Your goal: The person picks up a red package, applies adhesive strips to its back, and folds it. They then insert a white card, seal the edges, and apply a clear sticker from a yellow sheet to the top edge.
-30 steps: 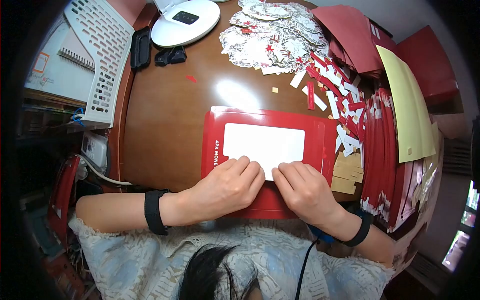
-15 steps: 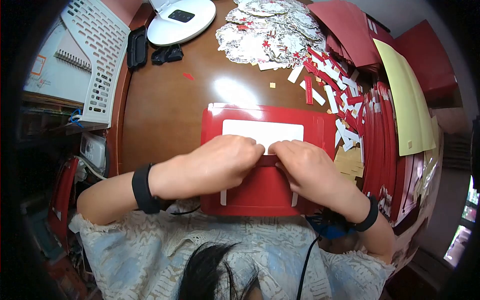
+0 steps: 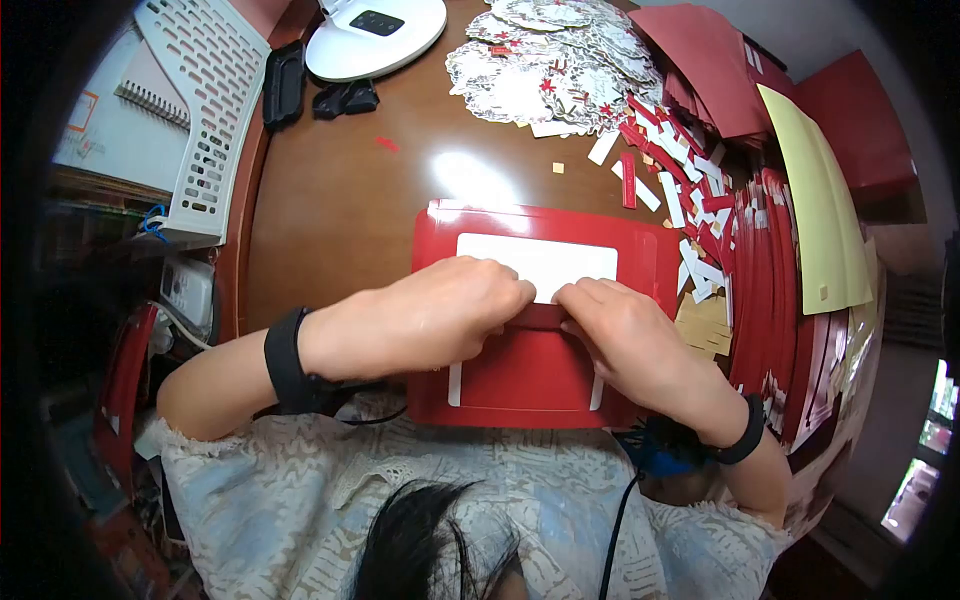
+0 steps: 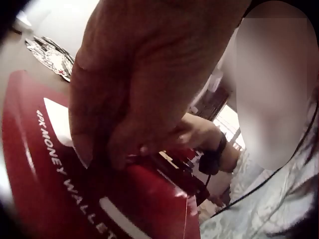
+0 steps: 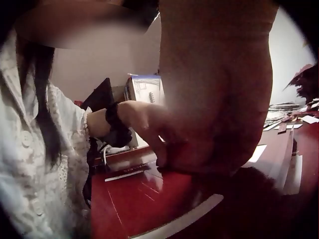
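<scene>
A glossy red card lies on the desk in front of the person, and the left wrist view shows "4PK MONEY WALLET" printed along its side. Its white panel shows beyond the fingertips. Both hands pinch the raised edge of a red flap across the card's middle: the left hand on one side, the right hand close beside it. Thumbs are mostly hidden under the hands. Narrow white strips, one at the left and one at the right, flank the flap's lower part.
Stacked red envelopes and a pale yellow sheet line the right side. Loose red and white paper strips lie beside them. Patterned white cutouts are heaped at the back. A white lamp base and a perforated white rack stand left.
Both hands have moved away from the body, up over the white panel. The red flap's edge now covers the panel's lower part, and the white strips near the front have come into view.
</scene>
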Demonstrator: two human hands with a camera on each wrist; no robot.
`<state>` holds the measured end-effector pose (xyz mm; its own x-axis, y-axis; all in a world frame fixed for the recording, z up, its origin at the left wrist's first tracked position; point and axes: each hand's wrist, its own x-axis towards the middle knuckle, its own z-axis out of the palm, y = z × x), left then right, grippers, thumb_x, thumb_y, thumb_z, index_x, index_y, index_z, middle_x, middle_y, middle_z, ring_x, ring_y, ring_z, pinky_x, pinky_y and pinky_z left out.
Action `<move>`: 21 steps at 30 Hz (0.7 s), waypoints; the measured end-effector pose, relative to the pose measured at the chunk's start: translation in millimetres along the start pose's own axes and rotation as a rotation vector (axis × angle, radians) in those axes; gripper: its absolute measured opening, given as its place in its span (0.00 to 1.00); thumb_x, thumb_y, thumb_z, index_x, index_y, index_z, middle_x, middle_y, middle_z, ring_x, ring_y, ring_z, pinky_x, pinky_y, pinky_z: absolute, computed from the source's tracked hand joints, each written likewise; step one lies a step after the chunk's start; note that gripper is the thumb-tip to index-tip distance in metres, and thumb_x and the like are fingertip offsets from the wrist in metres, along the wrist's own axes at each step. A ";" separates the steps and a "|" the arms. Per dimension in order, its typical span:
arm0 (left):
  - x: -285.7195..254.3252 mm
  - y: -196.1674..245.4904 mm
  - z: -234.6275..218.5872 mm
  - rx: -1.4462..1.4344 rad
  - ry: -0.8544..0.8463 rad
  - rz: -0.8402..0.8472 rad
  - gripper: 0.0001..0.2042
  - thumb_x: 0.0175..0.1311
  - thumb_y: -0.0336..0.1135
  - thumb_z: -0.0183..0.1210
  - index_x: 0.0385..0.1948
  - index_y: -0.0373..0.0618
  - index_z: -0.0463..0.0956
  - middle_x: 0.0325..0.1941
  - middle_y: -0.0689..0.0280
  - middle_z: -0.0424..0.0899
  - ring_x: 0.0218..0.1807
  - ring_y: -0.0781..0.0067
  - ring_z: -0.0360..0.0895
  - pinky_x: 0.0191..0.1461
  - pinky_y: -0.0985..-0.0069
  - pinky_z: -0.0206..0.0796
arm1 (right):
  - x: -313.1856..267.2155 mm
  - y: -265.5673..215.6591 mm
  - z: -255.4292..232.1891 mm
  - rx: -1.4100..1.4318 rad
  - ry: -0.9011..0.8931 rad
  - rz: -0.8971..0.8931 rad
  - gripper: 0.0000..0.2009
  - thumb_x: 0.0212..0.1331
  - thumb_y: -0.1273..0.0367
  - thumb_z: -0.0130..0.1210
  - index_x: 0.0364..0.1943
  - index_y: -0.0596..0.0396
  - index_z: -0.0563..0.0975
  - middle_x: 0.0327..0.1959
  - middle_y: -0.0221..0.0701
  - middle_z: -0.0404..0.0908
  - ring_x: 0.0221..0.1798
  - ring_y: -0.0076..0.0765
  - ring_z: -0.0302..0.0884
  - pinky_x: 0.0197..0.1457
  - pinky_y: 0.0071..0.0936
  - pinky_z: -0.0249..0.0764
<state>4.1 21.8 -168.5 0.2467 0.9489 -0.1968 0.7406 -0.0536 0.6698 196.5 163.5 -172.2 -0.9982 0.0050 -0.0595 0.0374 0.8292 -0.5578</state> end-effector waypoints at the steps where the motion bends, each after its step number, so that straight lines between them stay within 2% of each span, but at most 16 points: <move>1: 4.0 -2.7 -2.7 -0.060 -0.072 -0.025 0.09 0.51 0.18 0.59 0.34 0.30 0.72 0.34 0.45 0.80 0.42 0.41 0.79 0.43 0.55 0.71 | 0.9 1.4 0.7 0.027 0.004 0.006 0.12 0.48 0.80 0.56 0.39 0.61 0.71 0.36 0.44 0.76 0.43 0.54 0.76 0.48 0.45 0.74; 5: 13.1 -3.0 -11.9 -0.119 -0.109 -0.078 0.08 0.51 0.20 0.65 0.31 0.32 0.76 0.29 0.48 0.81 0.38 0.44 0.81 0.41 0.57 0.71 | 1.8 0.3 -2.1 0.059 -0.008 0.022 0.09 0.55 0.79 0.56 0.39 0.62 0.70 0.36 0.45 0.76 0.44 0.56 0.76 0.48 0.46 0.74; 6: 13.4 -5.3 -12.1 -0.160 -0.078 -0.090 0.09 0.51 0.23 0.68 0.32 0.33 0.78 0.27 0.50 0.82 0.35 0.49 0.82 0.40 0.60 0.71 | 2.8 1.1 -3.9 0.057 -0.006 0.020 0.09 0.55 0.79 0.56 0.39 0.62 0.70 0.36 0.45 0.76 0.44 0.56 0.76 0.48 0.46 0.74; 8: 12.1 -8.8 -20.3 -0.200 -0.076 -0.122 0.11 0.51 0.25 0.69 0.34 0.33 0.78 0.28 0.51 0.81 0.35 0.52 0.82 0.40 0.61 0.72 | 4.8 3.5 -8.9 0.131 -0.102 0.120 0.09 0.58 0.77 0.57 0.41 0.62 0.71 0.39 0.47 0.78 0.48 0.58 0.76 0.50 0.48 0.74; 9: 11.5 -9.4 -25.5 -0.241 -0.076 -0.154 0.12 0.51 0.26 0.70 0.35 0.33 0.78 0.28 0.51 0.81 0.34 0.54 0.82 0.40 0.62 0.72 | 4.4 2.5 -11.1 0.128 -0.100 0.116 0.09 0.58 0.77 0.57 0.41 0.62 0.71 0.39 0.47 0.78 0.48 0.58 0.76 0.50 0.48 0.74; 11: 7.9 -16.0 -28.8 -0.209 -0.022 -0.125 0.15 0.52 0.28 0.71 0.38 0.34 0.77 0.30 0.52 0.81 0.34 0.57 0.80 0.40 0.63 0.72 | 3.3 -2.0 -17.1 0.200 0.082 0.150 0.12 0.59 0.76 0.59 0.46 0.62 0.72 0.45 0.49 0.78 0.51 0.59 0.76 0.52 0.47 0.73; 12: 6.9 -19.7 -27.4 -0.212 0.105 -0.106 0.16 0.52 0.28 0.71 0.39 0.34 0.76 0.30 0.53 0.81 0.34 0.57 0.80 0.40 0.64 0.72 | 0.5 -8.4 -18.9 0.114 0.242 0.092 0.17 0.56 0.77 0.60 0.51 0.61 0.73 0.48 0.47 0.77 0.51 0.57 0.77 0.54 0.43 0.74; 13: 6.0 -21.5 -26.2 -0.214 0.231 -0.087 0.16 0.53 0.29 0.71 0.41 0.34 0.75 0.31 0.54 0.81 0.34 0.57 0.80 0.40 0.64 0.72 | -1.2 -14.6 -22.8 0.114 0.240 0.088 0.17 0.56 0.77 0.60 0.51 0.61 0.73 0.48 0.47 0.77 0.51 0.57 0.77 0.54 0.43 0.74; 14: 2.8 -19.9 -23.8 -0.132 0.315 -0.123 0.17 0.53 0.26 0.69 0.43 0.35 0.74 0.37 0.55 0.80 0.40 0.54 0.79 0.44 0.64 0.72 | -2.4 -20.6 -27.5 -0.079 0.374 0.071 0.18 0.55 0.78 0.60 0.51 0.61 0.74 0.48 0.45 0.77 0.50 0.55 0.77 0.54 0.42 0.75; 15: 0.4 -14.9 -21.7 -0.131 0.317 -0.125 0.17 0.53 0.26 0.69 0.43 0.35 0.74 0.37 0.55 0.80 0.40 0.54 0.79 0.44 0.64 0.72 | -4.5 -24.4 -29.0 -0.274 0.507 0.053 0.18 0.53 0.78 0.61 0.51 0.61 0.74 0.48 0.44 0.76 0.49 0.53 0.77 0.54 0.41 0.75; 17: -4.7 -3.5 -15.5 0.355 0.658 -0.011 0.18 0.52 0.21 0.66 0.46 0.37 0.72 0.45 0.54 0.77 0.48 0.49 0.76 0.51 0.63 0.71 | -17.5 -23.4 -22.9 -0.316 0.509 0.048 0.17 0.53 0.78 0.60 0.48 0.61 0.75 0.47 0.41 0.77 0.48 0.49 0.78 0.53 0.39 0.76; 18: -8.8 5.7 -14.5 0.352 0.613 -0.047 0.19 0.52 0.18 0.62 0.47 0.37 0.70 0.49 0.53 0.73 0.54 0.46 0.74 0.56 0.61 0.68 | -24.9 -22.0 -18.3 -0.237 0.403 0.042 0.16 0.53 0.77 0.60 0.47 0.61 0.76 0.46 0.41 0.77 0.47 0.48 0.78 0.52 0.39 0.76; 20: -18.6 21.5 -13.9 0.245 0.615 -0.061 0.18 0.53 0.17 0.61 0.47 0.37 0.70 0.48 0.52 0.74 0.53 0.46 0.74 0.56 0.61 0.69 | -35.5 -22.6 -10.7 -0.113 0.214 0.066 0.14 0.56 0.76 0.59 0.47 0.62 0.77 0.47 0.41 0.78 0.49 0.47 0.79 0.52 0.37 0.77; 21: -23.4 26.9 -13.8 0.138 0.616 -0.074 0.18 0.54 0.17 0.60 0.47 0.36 0.69 0.47 0.52 0.74 0.53 0.46 0.75 0.56 0.61 0.69 | -37.2 -21.5 -6.6 -0.112 0.213 0.065 0.14 0.56 0.76 0.59 0.47 0.62 0.77 0.47 0.41 0.78 0.49 0.47 0.79 0.52 0.37 0.77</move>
<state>9.6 2.4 -136.0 -0.1830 0.9542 0.2366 0.8257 0.0186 0.5638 232.6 149.2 -152.6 -0.9816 0.1684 0.0904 0.1084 0.8800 -0.4624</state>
